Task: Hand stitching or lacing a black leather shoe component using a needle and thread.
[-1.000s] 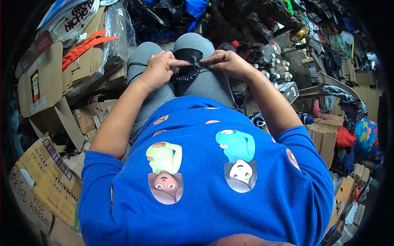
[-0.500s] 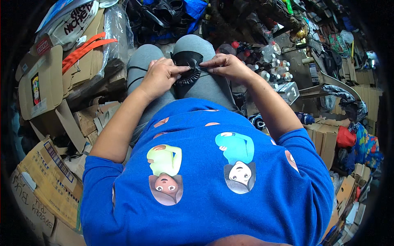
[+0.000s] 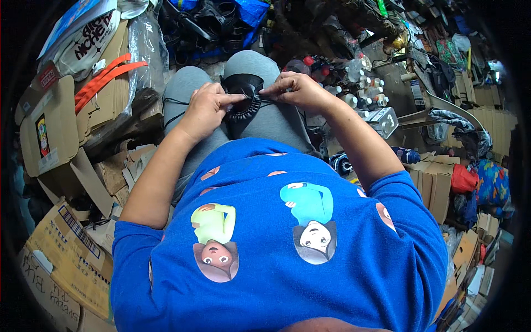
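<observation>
A black, leather-like piece (image 3: 241, 108) with a curved, ridged edge lies on my right thigh; it resembles part of a shoe upper. My left hand (image 3: 208, 106) grips its left side, the index finger stretched across its middle and the other fingers curled. From the right, my right hand (image 3: 297, 91) pinches the piece's edge between thumb and index finger. Whether a thin thread or tool is in that pinch is too small to make out. A thin black cord (image 3: 176, 102) runs over my left thigh. My grey trousers (image 3: 276, 124) lie beneath the piece.
Black shoes (image 3: 213, 25) are heaped past my knees, beside blue plastic (image 3: 251, 16). Several bottles (image 3: 368, 91) and a clear container (image 3: 383, 122) stand to the right. Cardboard boxes (image 3: 52, 124) and orange straps (image 3: 108, 80) crowd the left side.
The whole view has shifted slightly, with my lap and hands now a little farther left. Both hands stay on the black piece; their grip looks nearly the same.
</observation>
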`<state>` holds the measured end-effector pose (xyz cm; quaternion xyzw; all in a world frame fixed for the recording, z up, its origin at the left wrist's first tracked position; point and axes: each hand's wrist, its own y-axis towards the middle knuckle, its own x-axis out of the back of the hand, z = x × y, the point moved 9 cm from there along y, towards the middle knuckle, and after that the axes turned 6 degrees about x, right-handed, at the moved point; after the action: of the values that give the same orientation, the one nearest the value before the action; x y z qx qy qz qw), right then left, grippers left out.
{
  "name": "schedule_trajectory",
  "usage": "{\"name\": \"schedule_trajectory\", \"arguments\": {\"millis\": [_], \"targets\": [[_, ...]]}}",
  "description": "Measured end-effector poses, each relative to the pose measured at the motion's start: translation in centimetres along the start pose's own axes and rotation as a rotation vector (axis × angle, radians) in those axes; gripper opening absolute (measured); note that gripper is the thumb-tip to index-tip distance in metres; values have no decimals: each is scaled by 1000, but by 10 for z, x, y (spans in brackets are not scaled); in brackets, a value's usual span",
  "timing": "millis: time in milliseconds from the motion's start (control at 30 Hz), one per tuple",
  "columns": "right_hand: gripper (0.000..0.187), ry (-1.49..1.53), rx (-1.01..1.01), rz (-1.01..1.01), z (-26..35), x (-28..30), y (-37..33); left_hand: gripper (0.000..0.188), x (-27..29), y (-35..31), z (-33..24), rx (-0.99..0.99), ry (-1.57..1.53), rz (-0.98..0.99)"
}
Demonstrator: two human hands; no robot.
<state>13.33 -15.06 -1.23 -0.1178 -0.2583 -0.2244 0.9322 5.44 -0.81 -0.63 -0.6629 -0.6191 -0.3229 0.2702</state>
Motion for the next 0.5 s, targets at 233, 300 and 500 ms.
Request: {"name": "schedule_trajectory", "arguments": {"millis": [233, 300, 500], "targets": [[29, 90, -26, 24, -7, -2, -1, 42, -2, 3, 2, 17, -22, 46], [29, 106, -41, 28, -9, -2, 0, 40, -2, 3, 3, 21, -25, 40], [27, 172, -67, -19, -9, -5, -1, 31, -5, -1, 1, 65, -85, -24]]}}
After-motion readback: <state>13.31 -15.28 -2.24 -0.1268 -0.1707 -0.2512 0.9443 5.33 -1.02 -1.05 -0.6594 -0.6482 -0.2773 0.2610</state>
